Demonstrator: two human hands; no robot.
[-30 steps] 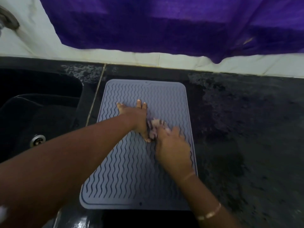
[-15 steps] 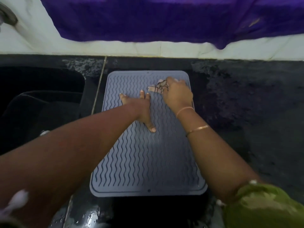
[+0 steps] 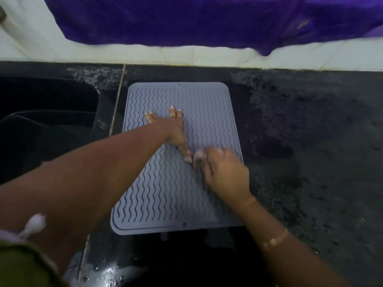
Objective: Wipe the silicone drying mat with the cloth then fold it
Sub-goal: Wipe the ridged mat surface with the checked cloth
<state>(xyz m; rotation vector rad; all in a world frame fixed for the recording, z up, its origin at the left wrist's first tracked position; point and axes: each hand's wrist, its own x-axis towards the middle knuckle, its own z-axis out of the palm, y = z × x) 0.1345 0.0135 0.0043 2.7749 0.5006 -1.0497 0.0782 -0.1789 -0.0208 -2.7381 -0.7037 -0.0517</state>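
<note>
The mat (image 3: 163, 195) lies on the counter (image 3: 310, 162) right of the sink (image 3: 47, 139), cloth (image 3: 198, 155) atop it.

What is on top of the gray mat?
The left hand presses flat on the mat, fingers spread. The right hand holds a small cloth against it; the cloth is blurred and mostly hidden under that hand. The mat under both hands is covered.
</note>
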